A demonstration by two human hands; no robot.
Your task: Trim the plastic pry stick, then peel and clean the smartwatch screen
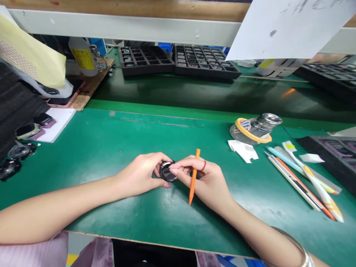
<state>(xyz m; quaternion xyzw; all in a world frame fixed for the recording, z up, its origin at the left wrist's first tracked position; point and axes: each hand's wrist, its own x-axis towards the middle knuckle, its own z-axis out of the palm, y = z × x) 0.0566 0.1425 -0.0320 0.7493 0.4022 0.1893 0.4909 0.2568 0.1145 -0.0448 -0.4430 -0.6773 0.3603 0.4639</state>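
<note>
A round black watch face with a silvery rim (168, 173) sits just above the green bench, gripped at its edge by my left hand (143, 174). My right hand (207, 181) has an orange pointed stick (193, 185) tucked between its fingers, tip downward. Thumb and forefinger of that hand pinch together at the watch's right side, touching its dark glass. Whether they hold something small there is too fine to make out. Part of the watch is covered by my fingers.
Right of my hands are a glass bottle with a metal top (254, 128), crumpled white tissue (244, 150), a toothbrush (314, 180) and several pen-like tools. Watches (27, 129) line the left side. Black compartment trays (204, 72) stand behind; a paper sheet (286, 33) hangs from the shelf.
</note>
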